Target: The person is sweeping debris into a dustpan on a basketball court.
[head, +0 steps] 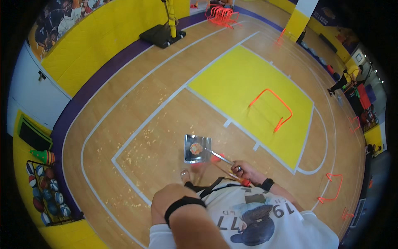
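Observation:
My right hand [244, 171], with a black band at the wrist, is closed around the metal handle of a shiny square pan [188, 148]. The pan is held low over the wood-look floor, and a small ruffled orange-and-pale thing [196, 148] shows in its middle. Just below the handle runs a thin stick with a red fitting [245, 182]; what holds it cannot be told. My left forearm [199, 227], with a black band, reaches up from the bottom edge; the fingers of my left hand cannot be made out. Pale crumbs [129, 160] are scattered over the floor left of the pan.
An orange hurdle [284, 104] stands on the yellow court area; another [341, 186] is at right. Several hurdles [221, 15] stand together at the top, near a hoop's black base [163, 35]. A basketball rack [48, 193] is at left. A person [349, 77] stands far right.

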The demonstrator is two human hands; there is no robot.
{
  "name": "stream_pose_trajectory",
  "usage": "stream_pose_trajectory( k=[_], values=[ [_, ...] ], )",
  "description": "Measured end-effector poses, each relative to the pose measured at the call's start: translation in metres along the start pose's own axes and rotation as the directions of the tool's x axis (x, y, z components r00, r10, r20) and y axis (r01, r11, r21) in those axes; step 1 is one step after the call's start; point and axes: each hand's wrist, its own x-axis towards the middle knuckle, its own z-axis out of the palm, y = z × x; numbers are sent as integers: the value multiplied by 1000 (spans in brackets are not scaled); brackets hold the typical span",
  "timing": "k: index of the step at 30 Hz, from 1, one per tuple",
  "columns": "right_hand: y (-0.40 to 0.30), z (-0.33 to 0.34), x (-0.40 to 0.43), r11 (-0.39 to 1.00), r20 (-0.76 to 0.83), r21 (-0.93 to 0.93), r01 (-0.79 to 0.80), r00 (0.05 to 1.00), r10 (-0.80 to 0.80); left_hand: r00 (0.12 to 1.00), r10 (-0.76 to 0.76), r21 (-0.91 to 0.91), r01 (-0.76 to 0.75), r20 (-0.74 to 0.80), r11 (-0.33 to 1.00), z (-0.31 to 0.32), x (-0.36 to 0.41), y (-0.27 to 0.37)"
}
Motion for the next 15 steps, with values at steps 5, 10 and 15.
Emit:
stream_pose_trajectory(
  k=[5,10,15],
  values=[
    [-7,-4,-2,997,-4,9,81,997,-81,976,-204,-396,215,71,893,24,-10,-28],
    [0,-5,-1,996,-29,61,67,997,-65,954,-293,-553,276,60,786,32,-10,-31],
    [-2,-18,7,997,108,73,8,994,-16,930,-363,-715,288,52,637,47,-11,-33]
  ],
)
